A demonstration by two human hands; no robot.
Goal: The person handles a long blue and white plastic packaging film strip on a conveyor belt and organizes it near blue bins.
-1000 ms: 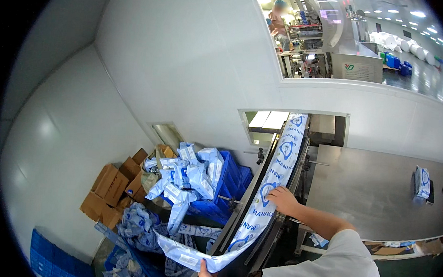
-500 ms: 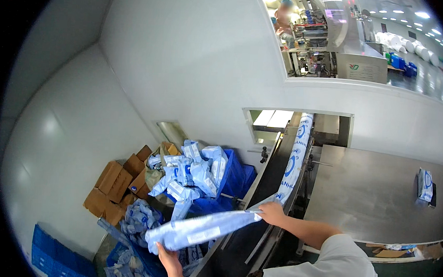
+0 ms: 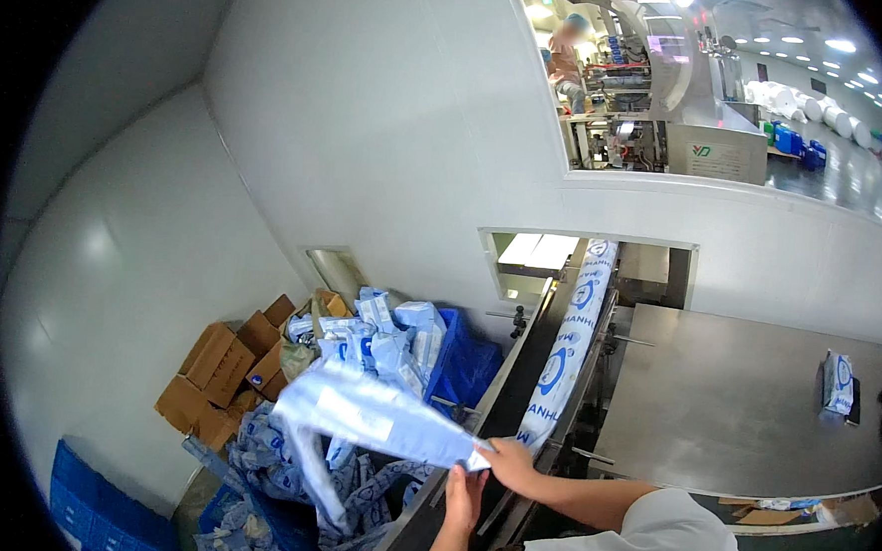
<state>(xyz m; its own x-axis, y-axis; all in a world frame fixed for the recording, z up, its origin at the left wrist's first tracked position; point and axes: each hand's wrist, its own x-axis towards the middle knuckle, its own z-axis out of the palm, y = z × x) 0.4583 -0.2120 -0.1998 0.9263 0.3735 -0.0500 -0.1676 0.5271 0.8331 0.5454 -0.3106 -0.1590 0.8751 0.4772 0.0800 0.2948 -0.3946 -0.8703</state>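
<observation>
A long, limp strip of light-blue and white packaging film (image 3: pixel 369 411) with a white label panel stretches to the left, its far part in the air and blurred. My right hand (image 3: pixel 513 466) is closed on its right end. Just below, my left hand (image 3: pixel 462 498) pinches the same end, the two hands almost touching. Beyond them a long film-wrapped tube with blue print (image 3: pixel 563 357) lies on the dark conveyor (image 3: pixel 532 355). Whether the strip joins this tube is hidden by my right hand.
A blue crate (image 3: pixel 464 362) heaped with film packs stands left of the conveyor, with another full blue bin (image 3: pixel 283 527) nearer. Brown cartons (image 3: pixel 219 364) and a blue crate (image 3: pixel 115 508) lie further left. To the right, a steel table (image 3: pixel 723 410) carries a small pack (image 3: pixel 838 381).
My left hand has left the strip's far end and come right beside my right hand. The strip's left end has swung up and loose, and the tube on the conveyor has come nearer.
</observation>
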